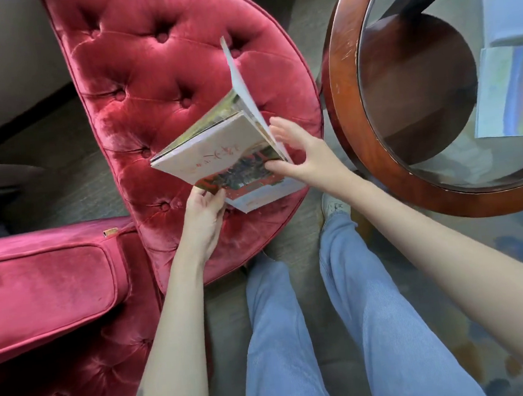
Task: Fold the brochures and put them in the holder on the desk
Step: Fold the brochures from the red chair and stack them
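A person stands over a red tufted velvet chair [160, 89], and both bare hands work a brochure [217, 151] held in the air above its padded back. The left hand [203, 217] takes the near left corner of the brochure, its grip a pinch with the thumb on the printed top face and the fingers beneath. The right hand [305, 153] is at the brochure's right edge: the thumb presses on the printed cover near the fold, while the fingers are spread and lie against a white panel [241, 81] that stands up almost upright from the fold, rising toward the far side. The rest of the brochure lies in flat stacked layers, tilted slightly, with a pale cover and a dark, red-bordered picture at its near end.

To the right stands a round worktop [349, 100] with a dark wooden rim and a glass top, through which its dark base shows. On the glass, at the far right, lie two sheets of paper [513, 90], one pale and one with coloured bands; both are cut off by the picture's edge. No holder can be made out in this view.

Below the hands are the person's legs in light blue jeans [372, 299] and one pale shoe [334, 206] on the carpet
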